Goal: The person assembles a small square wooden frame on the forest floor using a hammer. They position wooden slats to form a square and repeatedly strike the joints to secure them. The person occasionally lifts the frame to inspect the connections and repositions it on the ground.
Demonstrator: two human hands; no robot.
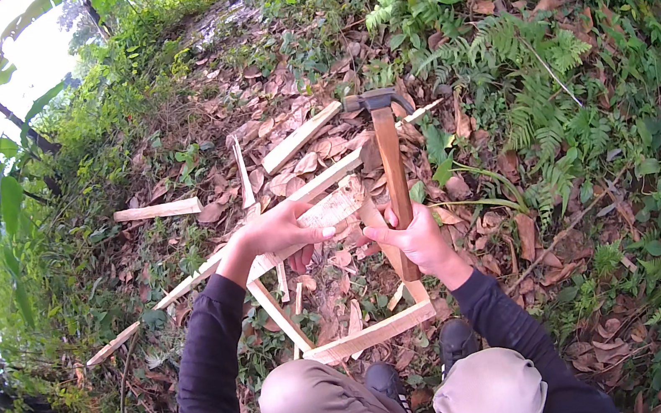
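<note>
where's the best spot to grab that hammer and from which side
Grip the hammer low on its wooden handle, near the butt end, coming in from the right side. The handle stands almost upright with the metal head at the far end, so a low hold gives the most swing. That is where the right hand wraps it, while the left hand steadies the wooden frame.

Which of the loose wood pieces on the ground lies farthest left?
The short flat plank lying alone on leaves, left of the thin strip and the wider board.
</note>
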